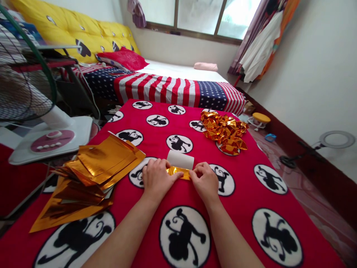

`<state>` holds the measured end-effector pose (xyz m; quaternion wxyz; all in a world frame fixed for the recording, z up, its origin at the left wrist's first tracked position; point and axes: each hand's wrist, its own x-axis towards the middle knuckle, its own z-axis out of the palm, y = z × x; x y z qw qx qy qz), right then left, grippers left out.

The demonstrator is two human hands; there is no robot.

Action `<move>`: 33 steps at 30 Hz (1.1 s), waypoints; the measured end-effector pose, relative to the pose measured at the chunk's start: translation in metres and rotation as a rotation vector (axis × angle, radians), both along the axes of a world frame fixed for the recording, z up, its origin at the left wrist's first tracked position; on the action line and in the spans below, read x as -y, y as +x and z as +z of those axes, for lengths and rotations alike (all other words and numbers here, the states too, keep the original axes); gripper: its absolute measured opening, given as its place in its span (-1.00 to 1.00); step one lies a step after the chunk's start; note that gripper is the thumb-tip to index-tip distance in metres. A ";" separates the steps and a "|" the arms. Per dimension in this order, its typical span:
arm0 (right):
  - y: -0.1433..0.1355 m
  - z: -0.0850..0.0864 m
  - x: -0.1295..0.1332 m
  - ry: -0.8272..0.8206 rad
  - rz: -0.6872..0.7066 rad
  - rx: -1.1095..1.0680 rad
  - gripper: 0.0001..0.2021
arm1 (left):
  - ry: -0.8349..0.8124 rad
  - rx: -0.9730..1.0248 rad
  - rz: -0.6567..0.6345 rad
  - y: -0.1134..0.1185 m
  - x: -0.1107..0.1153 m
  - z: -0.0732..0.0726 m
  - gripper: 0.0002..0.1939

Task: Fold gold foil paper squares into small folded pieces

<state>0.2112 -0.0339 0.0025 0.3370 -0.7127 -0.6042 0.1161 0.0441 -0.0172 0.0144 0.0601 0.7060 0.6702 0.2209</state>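
Note:
A sheet of gold foil paper (180,160) lies on the red cloth in front of me, its pale back showing and its near edge folded over into a shiny gold strip. My left hand (156,178) grips the left end of this fold, with the thumb laid along the strip. At the strip's right end, my right hand (205,181) pinches the paper between curled fingers and thumb. To the left spreads a loose stack of gold foil sheets (108,160). Several folded gold foil pieces (224,128) form a heap at the far right of the cloth.
The red cloth (234,230) has black monkey figures in white circles. A fan (52,130) with a white base stands at the left. Behind are a bed (170,91) and a window. A yellow stool (261,117) and a ring-light stand (336,139) are on the right.

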 end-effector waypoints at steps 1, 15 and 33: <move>0.002 0.001 -0.002 -0.007 -0.014 -0.012 -0.75 | -0.005 -0.003 0.001 0.000 0.000 0.000 -0.53; 0.010 0.006 -0.014 -0.147 -0.079 -0.005 -0.79 | -0.010 -0.031 -0.020 -0.001 -0.002 -0.002 -0.53; 0.004 0.001 -0.011 -0.058 -0.085 0.049 -0.78 | -0.018 -0.037 -0.056 -0.005 -0.003 -0.003 -0.55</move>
